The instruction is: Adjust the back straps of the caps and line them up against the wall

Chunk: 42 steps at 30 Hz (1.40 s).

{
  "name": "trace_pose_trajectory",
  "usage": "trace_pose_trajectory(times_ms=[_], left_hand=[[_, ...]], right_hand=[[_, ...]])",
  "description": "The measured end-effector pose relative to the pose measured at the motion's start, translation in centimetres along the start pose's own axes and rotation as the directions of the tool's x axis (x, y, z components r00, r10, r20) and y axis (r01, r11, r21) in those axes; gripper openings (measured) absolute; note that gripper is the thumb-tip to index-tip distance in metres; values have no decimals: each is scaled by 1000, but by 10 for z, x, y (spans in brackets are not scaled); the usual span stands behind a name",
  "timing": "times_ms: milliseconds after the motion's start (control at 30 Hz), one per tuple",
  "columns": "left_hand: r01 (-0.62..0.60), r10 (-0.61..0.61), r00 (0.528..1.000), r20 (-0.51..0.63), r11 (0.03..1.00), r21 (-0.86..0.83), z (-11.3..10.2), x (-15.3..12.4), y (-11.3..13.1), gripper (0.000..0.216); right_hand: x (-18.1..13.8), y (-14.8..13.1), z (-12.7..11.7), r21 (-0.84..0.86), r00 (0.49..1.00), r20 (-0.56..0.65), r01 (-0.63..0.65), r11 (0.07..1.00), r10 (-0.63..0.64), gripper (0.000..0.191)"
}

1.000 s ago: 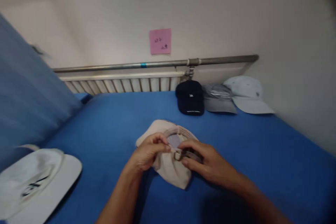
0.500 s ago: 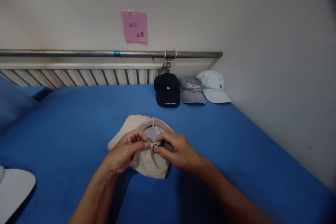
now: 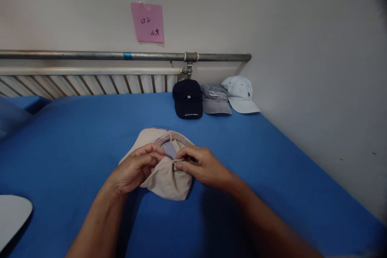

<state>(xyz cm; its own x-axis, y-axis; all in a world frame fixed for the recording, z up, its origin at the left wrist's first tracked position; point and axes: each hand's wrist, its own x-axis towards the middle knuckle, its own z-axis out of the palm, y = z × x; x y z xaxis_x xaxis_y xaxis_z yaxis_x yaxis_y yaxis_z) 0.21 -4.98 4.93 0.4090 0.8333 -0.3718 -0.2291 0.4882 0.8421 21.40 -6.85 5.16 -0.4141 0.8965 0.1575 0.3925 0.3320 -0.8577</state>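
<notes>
A beige cap point(image 3: 165, 177) lies on the blue bed sheet point(image 3: 90, 137) with its back toward me and its brim pointing away. My left hand point(image 3: 134, 167) pinches the cap's rear edge on the left of the opening. My right hand point(image 3: 201, 167) pinches the back strap at its small metal buckle point(image 3: 176, 165). Both hands have their fingers closed on the cap. A lilac label shows inside the opening.
Three caps stand in a row at the far side by the wall: a navy cap point(image 3: 187, 98), a grey cap point(image 3: 215, 98) and a pale blue cap point(image 3: 241, 94). Behind them run a metal pipe point(image 3: 90, 55) and a radiator. A white brim point(image 3: 12, 215) lies at the lower left. A pink note point(image 3: 147, 22) hangs on the wall.
The view has swung to the right, so the white hat at the left has mostly left the picture. My hands stay on the beige cap's back strap, with small finger shifts at the buckle.
</notes>
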Motion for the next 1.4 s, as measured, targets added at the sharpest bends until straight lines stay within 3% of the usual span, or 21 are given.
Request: trace_pose_trajectory(times_ms=[233, 433, 567, 800, 933, 1167, 1300, 1400], left_hand=[[25, -32, 995, 92, 997, 77, -7, 4, -5, 19], [108, -138, 978, 156, 976, 187, -7, 5, -7, 25], [146, -185, 976, 119, 949, 279, -6, 2, -7, 23], [66, -121, 986, 116, 915, 398, -9, 1, -5, 24], [57, -102, 992, 75, 888, 456, -10, 2, -6, 23], [53, -94, 993, 69, 888, 457, -12, 4, -6, 23], [-21, 2, 999, 43, 890, 455, -9, 4, -3, 25], [-22, -14, 997, 81, 908, 418, -9, 3, -2, 24]], right_hand=[[0, 4, 5, -234, 985, 40, 173, 957, -168, 3], [-1, 3, 7, -230, 964, 43, 264, 937, -261, 5], [0, 1, 5, -232, 970, 67, 244, 941, -235, 3], [0, 2, 1, -147, 987, 92, 144, 979, -131, 13], [0, 0, 1, -190, 992, 100, 97, 977, -79, 11], [0, 1, -1, -170, 995, 101, 43, 984, -26, 14], [0, 2, -1, -160, 996, 76, 62, 985, -50, 20], [-1, 0, -2, -130, 989, 75, 136, 982, -127, 18]])
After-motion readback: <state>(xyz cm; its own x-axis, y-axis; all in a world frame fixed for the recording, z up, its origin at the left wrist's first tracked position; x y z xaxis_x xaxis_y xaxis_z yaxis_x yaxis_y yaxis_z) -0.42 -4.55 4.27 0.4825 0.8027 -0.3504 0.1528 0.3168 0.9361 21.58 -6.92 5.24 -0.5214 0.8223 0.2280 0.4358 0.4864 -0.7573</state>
